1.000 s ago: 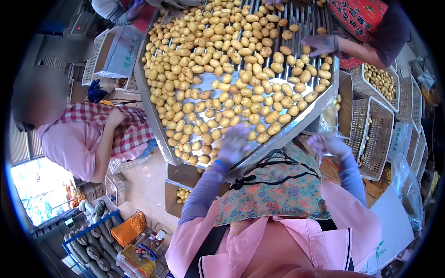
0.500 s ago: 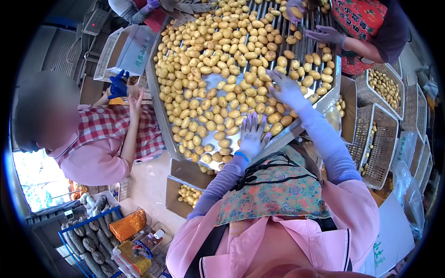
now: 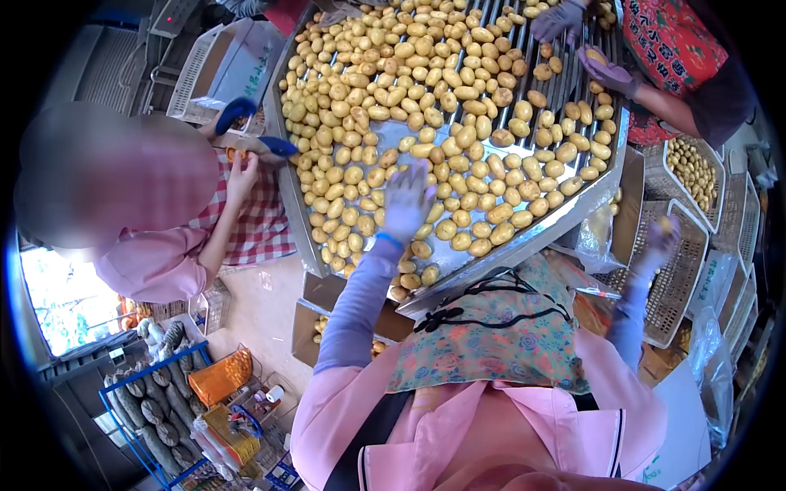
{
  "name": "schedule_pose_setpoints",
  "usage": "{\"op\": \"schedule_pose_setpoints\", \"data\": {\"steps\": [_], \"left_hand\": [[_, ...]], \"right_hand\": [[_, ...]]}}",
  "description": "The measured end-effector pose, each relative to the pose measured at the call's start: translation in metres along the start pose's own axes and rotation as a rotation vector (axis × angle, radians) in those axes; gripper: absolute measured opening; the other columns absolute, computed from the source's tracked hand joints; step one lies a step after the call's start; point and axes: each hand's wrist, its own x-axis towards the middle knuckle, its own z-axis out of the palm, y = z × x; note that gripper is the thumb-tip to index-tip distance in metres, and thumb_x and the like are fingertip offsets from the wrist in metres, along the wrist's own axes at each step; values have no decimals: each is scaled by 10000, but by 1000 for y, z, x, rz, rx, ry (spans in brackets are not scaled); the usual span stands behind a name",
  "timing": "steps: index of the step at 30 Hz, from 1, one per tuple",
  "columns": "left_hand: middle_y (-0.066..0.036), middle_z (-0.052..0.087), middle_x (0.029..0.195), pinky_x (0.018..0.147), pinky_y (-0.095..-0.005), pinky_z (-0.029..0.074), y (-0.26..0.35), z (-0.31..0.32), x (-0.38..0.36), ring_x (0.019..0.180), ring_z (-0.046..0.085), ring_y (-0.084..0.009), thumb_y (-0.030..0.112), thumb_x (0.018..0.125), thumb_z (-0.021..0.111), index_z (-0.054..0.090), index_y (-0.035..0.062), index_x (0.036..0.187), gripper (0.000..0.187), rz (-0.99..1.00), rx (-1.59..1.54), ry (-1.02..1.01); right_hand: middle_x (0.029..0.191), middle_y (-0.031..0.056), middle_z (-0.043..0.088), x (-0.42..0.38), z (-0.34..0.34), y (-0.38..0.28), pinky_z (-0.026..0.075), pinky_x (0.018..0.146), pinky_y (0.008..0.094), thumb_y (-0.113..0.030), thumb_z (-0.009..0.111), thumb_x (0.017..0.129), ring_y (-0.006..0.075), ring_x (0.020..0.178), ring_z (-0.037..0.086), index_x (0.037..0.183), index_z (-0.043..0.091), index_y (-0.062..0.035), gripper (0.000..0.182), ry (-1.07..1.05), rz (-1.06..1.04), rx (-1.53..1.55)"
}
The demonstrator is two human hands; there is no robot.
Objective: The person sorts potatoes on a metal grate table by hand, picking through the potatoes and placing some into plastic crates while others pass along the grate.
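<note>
Many yellow potatoes (image 3: 360, 114) cover a metal sorting table (image 3: 491, 274) with rollers at its far right. My left hand (image 3: 407, 200), in a pale glove with a blue band at the wrist, lies over the potatoes near the table's middle, fingers stretched out. Away from the table, my right hand (image 3: 660, 239) is held out over a plastic crate (image 3: 684, 282) at the right. Its fingers are curled round a potato (image 3: 663, 222), slightly blurred and partly hidden.
Across the rollers, a co-worker's gloved hand (image 3: 607, 72) holds a potato. Another person in a checked apron (image 3: 258, 225) stands at the left. Cardboard boxes (image 3: 307, 331) sit below the table's near edge. More crates (image 3: 696, 176) line the right, and a blue-framed rack (image 3: 155, 409) stands lower left.
My right hand has left the potatoes and swung right, out over the crate, with a potato in it. My left hand has moved forward and left across the potatoes.
</note>
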Motion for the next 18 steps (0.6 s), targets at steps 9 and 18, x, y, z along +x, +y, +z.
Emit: {"op": "schedule_pose_setpoints", "data": {"steps": [9,18], "left_hand": [[-182,645,1147,795,-536,519,26,73,136,972,673,-363,151,880,521,570,99,1297,423,-85,324,-329],[-165,651,1175,885,-436,530,82,-12,74,1018,657,-350,200,877,661,480,36,1407,583,-255,-724,-36]], "right_hand": [[1279,93,626,-52,-17,1,451,1030,326,-147,579,1008,203,1172,592,1301,579,-35,314,-356,147,67],[1343,50,552,-137,124,-100,486,961,295,-238,570,1026,163,1073,613,1439,471,-76,454,-1154,619,747]]}}
